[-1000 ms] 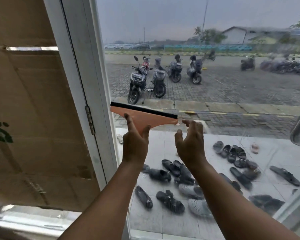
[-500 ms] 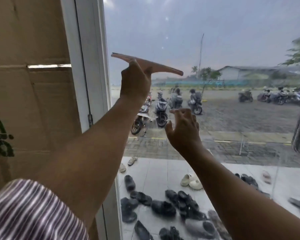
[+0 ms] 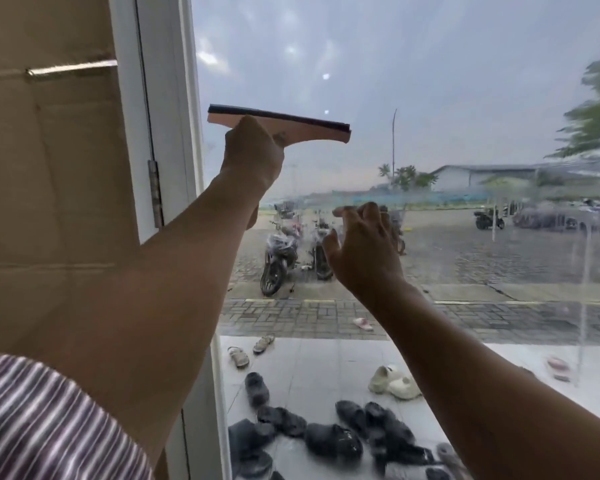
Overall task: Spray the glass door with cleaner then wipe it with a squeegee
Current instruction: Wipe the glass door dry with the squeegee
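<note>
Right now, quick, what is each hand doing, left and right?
Left hand: closed around the handle of the squeegee.
Right hand: open, fingers relaxed, holding nothing.

A tan wall [image 3: 49,202] fills the left of the frame beside a white jamb [image 3: 129,133]. Outside, sandals [image 3: 329,438] litter a pale tiled porch [image 3: 309,368] at the bottom. Motorbikes [image 3: 278,258] stand on grey paving [image 3: 499,258] under an overcast sky [image 3: 430,64].

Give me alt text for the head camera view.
A person's left hand grips an orange squeegee with a black rubber blade high before a streaky glass door; the right hand hovers open below. Motorbikes and scattered sandals lie outside.
</note>
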